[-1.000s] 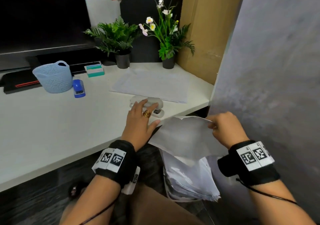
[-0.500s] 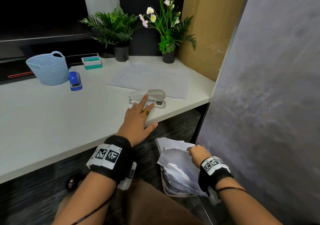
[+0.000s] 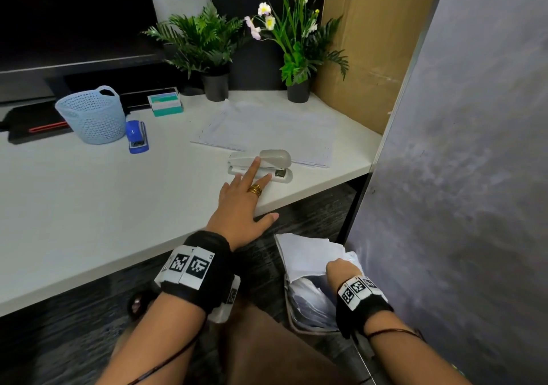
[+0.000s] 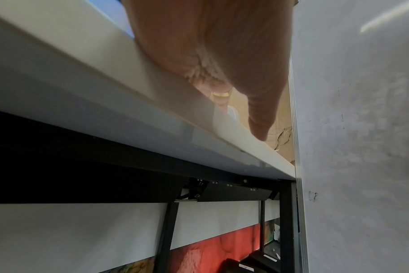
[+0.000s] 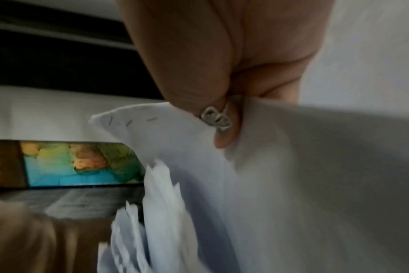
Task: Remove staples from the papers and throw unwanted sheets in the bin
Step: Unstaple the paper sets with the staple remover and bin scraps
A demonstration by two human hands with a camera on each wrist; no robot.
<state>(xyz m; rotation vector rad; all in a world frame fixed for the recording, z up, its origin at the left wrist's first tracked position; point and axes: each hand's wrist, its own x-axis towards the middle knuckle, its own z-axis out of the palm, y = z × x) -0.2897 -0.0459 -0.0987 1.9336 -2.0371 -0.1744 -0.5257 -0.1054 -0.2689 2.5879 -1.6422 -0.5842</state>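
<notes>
The right hand (image 3: 341, 269) pinched a sheet (image 3: 302, 254) over the bin (image 3: 292, 322) at five o'clock: the discarding step. Next, letting go. The left hand (image 3: 240, 206) lay flat, fingers (image 3: 254, 166) touching the stapler (image 3: 267, 163).

Black wristbands (image 3: 198, 269) with tag markers, perhaps corded; gold ring (image 3: 255, 190)

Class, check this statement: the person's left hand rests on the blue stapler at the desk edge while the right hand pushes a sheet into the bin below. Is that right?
Not quite. The left hand rests its fingers on the grey stapler, not the blue stapler, which lies untouched beside the basket; the head view shows this. The right hand does hold a sheet at the bin.
</notes>
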